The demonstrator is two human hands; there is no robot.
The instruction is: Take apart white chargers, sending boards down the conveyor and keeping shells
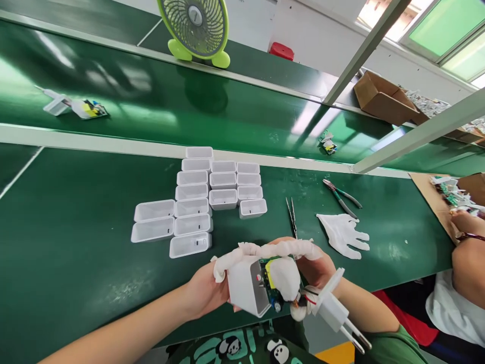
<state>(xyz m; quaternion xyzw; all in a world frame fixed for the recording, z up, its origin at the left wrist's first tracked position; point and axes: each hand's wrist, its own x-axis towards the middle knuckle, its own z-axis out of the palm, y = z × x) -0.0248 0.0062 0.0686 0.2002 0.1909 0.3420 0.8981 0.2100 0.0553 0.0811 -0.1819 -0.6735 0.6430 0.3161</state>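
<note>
White finger cots cover several of my fingertips. My left hand is wrapped round a white plastic charger case, its open end facing right. A circuit board with yellow tape and a white pad sits at that opening, partly inside or just against it; I cannot tell how far in. My right hand grips the board from behind, its fingers partly hidden. Short wires run from the board to a white two-pin plug cap, which hangs tilted in front of my right wrist.
Several open white cases stand in rows ahead. Tweezers, pliers and a white glove lie to the right. A green fan stands on the shelf behind. At the far right a co-worker's hand is by a cardboard tray.
</note>
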